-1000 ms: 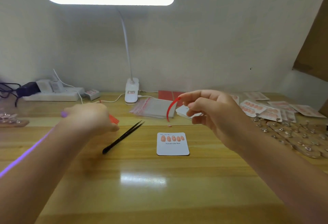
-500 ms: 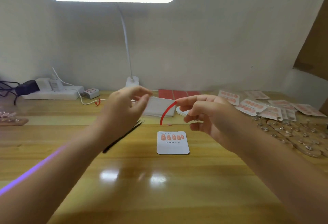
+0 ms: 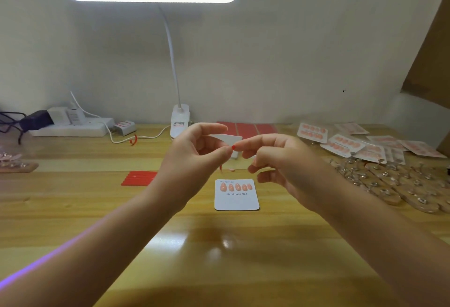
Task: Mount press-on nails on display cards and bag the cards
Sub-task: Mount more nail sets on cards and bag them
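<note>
A wooden surface (image 3: 73,209) seen from above, lit by a white clip lamp (image 3: 179,119) standing at its far edge.

At the far left edge lies a clear holder with small studs (image 3: 14,162), partly cut off. Behind it, in the far left corner, sits a white power strip (image 3: 73,128) with plugs and cables. Nearer the middle, a small stack of red strips (image 3: 138,178) lies flat on the surface.

The left hand (image 3: 194,158) is raised above the middle of the surface, thumb and forefinger pinching a small clear bag (image 3: 227,139). The right hand (image 3: 280,160) meets it from the other side, its thumb and forefinger pinching a red strip end (image 3: 233,147) at the bag's edge; its other fingers are curled loosely underneath.

Below the hands, near the middle of the surface, lies a white display card (image 3: 236,194) with five peach press-on nails in a row and the words "Handmade Nail". A single loose nail (image 3: 231,169) lies just beyond the card.

Behind the hands, red sheets (image 3: 246,128) lie by the far edge. Toward the far right corner, bagged cards (image 3: 353,145) are spread in a loose pile. In front of them, along the right edge, lie clear nail stands (image 3: 389,182) with metal studs.
</note>
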Demonstrator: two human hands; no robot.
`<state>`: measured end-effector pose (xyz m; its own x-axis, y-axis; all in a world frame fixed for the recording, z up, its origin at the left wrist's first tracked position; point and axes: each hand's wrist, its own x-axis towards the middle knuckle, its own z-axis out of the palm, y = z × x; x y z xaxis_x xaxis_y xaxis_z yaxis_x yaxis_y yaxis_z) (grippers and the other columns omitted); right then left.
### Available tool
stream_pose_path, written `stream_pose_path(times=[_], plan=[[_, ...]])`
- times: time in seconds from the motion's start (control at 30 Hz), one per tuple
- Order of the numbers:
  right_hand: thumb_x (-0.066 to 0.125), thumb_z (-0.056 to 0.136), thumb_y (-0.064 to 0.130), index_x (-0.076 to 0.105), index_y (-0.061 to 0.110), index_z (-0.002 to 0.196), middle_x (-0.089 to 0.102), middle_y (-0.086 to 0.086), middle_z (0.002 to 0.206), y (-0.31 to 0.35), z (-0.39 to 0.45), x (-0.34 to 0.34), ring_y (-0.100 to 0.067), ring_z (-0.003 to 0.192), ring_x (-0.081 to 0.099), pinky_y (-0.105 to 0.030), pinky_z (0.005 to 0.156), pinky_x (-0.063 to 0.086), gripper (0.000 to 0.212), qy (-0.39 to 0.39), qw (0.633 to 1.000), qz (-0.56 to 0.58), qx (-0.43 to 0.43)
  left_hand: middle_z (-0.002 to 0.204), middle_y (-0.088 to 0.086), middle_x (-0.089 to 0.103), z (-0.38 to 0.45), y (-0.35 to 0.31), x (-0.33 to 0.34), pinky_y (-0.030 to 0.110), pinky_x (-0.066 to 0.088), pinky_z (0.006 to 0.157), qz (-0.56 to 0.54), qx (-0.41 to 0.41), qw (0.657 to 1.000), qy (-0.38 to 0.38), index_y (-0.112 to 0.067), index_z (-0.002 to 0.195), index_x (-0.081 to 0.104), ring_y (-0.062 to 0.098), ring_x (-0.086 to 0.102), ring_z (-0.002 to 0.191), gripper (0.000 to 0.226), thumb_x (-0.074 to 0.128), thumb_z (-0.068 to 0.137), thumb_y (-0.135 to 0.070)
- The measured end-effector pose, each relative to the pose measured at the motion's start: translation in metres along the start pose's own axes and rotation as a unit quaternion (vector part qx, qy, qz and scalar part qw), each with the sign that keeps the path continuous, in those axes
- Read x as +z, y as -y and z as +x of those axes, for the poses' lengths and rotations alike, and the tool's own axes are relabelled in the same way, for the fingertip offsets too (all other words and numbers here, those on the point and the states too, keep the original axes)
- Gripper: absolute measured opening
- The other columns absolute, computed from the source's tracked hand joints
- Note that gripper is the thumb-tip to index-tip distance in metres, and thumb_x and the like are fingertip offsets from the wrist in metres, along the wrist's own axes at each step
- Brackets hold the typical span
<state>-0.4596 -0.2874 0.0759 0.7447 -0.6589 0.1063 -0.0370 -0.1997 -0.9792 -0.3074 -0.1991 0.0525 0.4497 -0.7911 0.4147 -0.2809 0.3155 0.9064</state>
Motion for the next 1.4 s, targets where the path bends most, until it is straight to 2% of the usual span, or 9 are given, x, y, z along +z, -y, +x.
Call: stream_pose_path(times=[0.17, 0.27, 0.33, 0.43, 0.67, 0.83, 1.03, 1.27, 1.4], plan=[[0.053, 0.086, 0.007, 0.064, 0.031, 0.104, 0.062, 0.006, 0.086, -0.015, 0.008, -0.009, -0.005, 0.064, 0.055, -0.028, 0.058, 0.051, 0.031, -0.083, 0.972, -0.196, -0.098, 0.07, -0.009, 0.067, 0.002, 0.002, -0.001, 0.017, 0.05, 0.057, 0.002, -0.016, 1.0, -0.012, -0.022, 0.104, 0.061, 0.005, 0.062, 0.067, 0.026, 0.07, 0.085, -0.007], [0.064, 0.084, 0.031, 0.06, 0.034, 0.113, 0.055, 0.018, 0.095, -0.032, 0.016, -0.021, -0.001, 0.078, 0.052, -0.018, 0.065, 0.042, 0.03, -0.019, 0.906, -0.413, -0.091, 0.069, -0.007, 0.065, 0.003, 0.008, -0.001, 0.017, 0.049, 0.056, 0.012, -0.051, 0.999, -0.012, -0.021, 0.105, 0.059, 0.006, 0.06, 0.064, 0.026, 0.07, 0.086, -0.007], [0.069, 0.075, 0.057, 0.053, 0.036, 0.126, 0.051, 0.019, 0.111, -0.048, 0.021, -0.026, 0.002, 0.096, 0.048, -0.021, 0.079, 0.04, 0.058, 0.047, 0.883, -0.466, -0.02, 0.068, -0.007, 0.064, 0.002, 0.014, 0.0, 0.02, 0.049, 0.054, 0.015, -0.087, 0.996, -0.011, -0.02, 0.107, 0.058, 0.009, 0.057, 0.063, 0.026, 0.068, 0.087, -0.006], [0.068, 0.067, 0.069, 0.038, 0.035, 0.142, 0.04, 0.015, 0.141, -0.069, 0.025, -0.028, -0.007, 0.129, 0.03, -0.031, 0.103, 0.035, 0.088, 0.051, 0.876, -0.48, 0.002, 0.073, -0.003, 0.062, 0.001, 0.028, 0.001, 0.026, 0.049, 0.064, 0.019, -0.137, 0.99, -0.02, -0.019, 0.109, 0.057, 0.012, 0.058, 0.068, 0.024, 0.065, 0.089, -0.008], [0.067, 0.075, 0.062, 0.042, 0.037, 0.142, 0.042, 0.017, 0.143, -0.082, 0.025, -0.029, -0.007, 0.134, 0.027, -0.036, 0.112, 0.027, 0.076, 0.064, 0.888, -0.454, -0.039, 0.09, 0.0, 0.064, -0.004, 0.047, 0.006, 0.026, 0.051, 0.068, 0.077, -0.153, 0.983, -0.064, -0.029, 0.106, 0.056, 0.012, 0.062, 0.08, 0.02, 0.063, 0.092, -0.018], [0.073, 0.074, 0.056, 0.043, 0.038, 0.138, 0.043, 0.02, 0.14, -0.084, 0.027, -0.028, -0.004, 0.13, 0.031, -0.033, 0.109, 0.033, 0.073, 0.065, 0.901, -0.423, -0.063, 0.093, 0.001, 0.063, -0.01, 0.047, 0.011, 0.035, 0.053, 0.085, 0.057, -0.141, 0.987, -0.055, -0.032, 0.104, 0.055, 0.016, 0.064, 0.093, 0.022, 0.062, 0.092, -0.015], [0.079, 0.071, 0.048, 0.036, 0.038, 0.141, 0.04, 0.026, 0.129, -0.089, 0.023, -0.022, -0.001, 0.123, 0.04, -0.03, 0.105, 0.039, 0.082, 0.042, 0.922, -0.364, -0.126, 0.081, 0.001, 0.071, -0.01, 0.04, 0.008, 0.02, 0.052, 0.061, -0.008, -0.141, 0.989, -0.033, -0.023, 0.106, 0.06, 0.012, 0.07, 0.078, 0.027, 0.07, 0.085, -0.01], [0.085, 0.067, 0.04, 0.031, 0.034, 0.144, 0.05, 0.017, 0.127, -0.089, 0.021, -0.014, -0.002, 0.106, 0.054, -0.023, 0.089, 0.049, 0.095, -0.042, 0.955, -0.277, -0.092, 0.077, -0.001, 0.073, -0.008, 0.04, 0.006, 0.023, 0.055, 0.071, -0.018, -0.114, 0.993, -0.037, -0.016, 0.103, 0.062, 0.015, 0.071, 0.083, 0.027, 0.072, 0.082, -0.003], [0.068, 0.088, 0.024, 0.067, 0.006, 0.113, 0.073, -0.013, 0.1, -0.07, 0.021, -0.009, -0.021, 0.091, 0.07, -0.032, 0.08, 0.057, 0.03, -0.052, 0.999, 0.005, -0.002, 0.076, 0.0, 0.072, -0.001, 0.031, -0.002, 0.023, 0.055, 0.071, -0.082, -0.076, 0.991, -0.071, -0.013, 0.099, 0.063, 0.015, 0.07, 0.079, 0.024, 0.07, 0.082, 0.002]])
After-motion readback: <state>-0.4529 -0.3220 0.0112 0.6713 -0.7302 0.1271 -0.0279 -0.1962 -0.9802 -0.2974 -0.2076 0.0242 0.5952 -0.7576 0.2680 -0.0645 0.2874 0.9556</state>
